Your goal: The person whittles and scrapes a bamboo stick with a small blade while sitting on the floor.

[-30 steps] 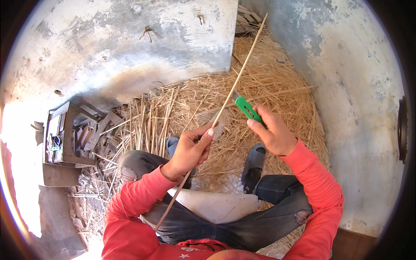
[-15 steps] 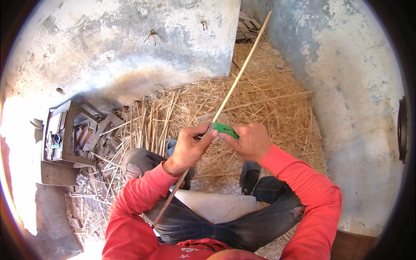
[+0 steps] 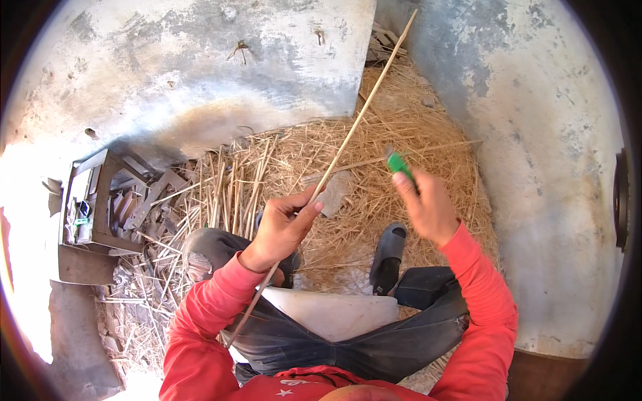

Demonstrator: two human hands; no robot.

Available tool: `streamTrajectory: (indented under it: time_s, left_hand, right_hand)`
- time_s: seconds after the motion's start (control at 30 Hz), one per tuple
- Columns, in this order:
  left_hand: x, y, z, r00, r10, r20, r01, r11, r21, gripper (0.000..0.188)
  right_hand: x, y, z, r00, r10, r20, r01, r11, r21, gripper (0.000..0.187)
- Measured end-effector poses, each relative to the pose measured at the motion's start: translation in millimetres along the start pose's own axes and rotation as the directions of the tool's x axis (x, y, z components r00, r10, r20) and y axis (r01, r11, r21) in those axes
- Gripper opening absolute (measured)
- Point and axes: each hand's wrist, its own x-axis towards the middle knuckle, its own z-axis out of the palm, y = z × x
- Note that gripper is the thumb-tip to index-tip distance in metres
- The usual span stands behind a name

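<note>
My left hand is closed around a long, thin, pale stick, perhaps cane or reed. The stick slants from beside my left forearm up to the far right, its far part light yellow and its near part browner. My right hand grips a green-handled utility knife, to the right of the stick and apart from it. A short grey blade end points away from me. The fingers of my right hand partly cover the handle.
Shavings and straw cover the floor ahead, with bundled stalks at the left. A wooden frame with scraps stands farther left. Worn walls close in around. Between my legs lies a white slab; a grey slipper is on my foot.
My right hand has moved the knife off the stick, away to the right and farther out. My left hand still holds the stick, having shifted slightly.
</note>
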Motion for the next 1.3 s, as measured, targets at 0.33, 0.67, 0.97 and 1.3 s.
streamTrajectory:
  time_s: [0.33, 0.67, 0.97, 1.3]
  left_hand:
    - [-20, -13, 15, 1.000, -0.014, 0.001, 0.014, 0.976, 0.215, 0.039]
    - [-33, -34, 17, 0.999, 0.029, -0.034, -0.015, 0.926, 0.378, 0.038]
    - [-59, -51, 15, 0.962, -0.087, 0.259, 0.011, 0.959, 0.282, 0.040]
    - [-28, -30, 1, 0.947, -0.206, 0.245, 0.202, 0.978, 0.043, 0.044]
  right_hand:
    - [16, 11, 39, 0.998, 0.035, 0.058, -0.023, 0.981, -0.192, 0.077]
    - [-7, 28, 54, 0.992, -0.002, 0.123, 0.029, 0.976, -0.218, 0.093]
    - [43, 228, -96, 0.709, 0.304, -0.637, -0.451, 0.889, -0.078, 0.075]
    - [-4, 57, -26, 0.986, 0.077, -0.147, -0.083, 0.996, -0.035, 0.077]
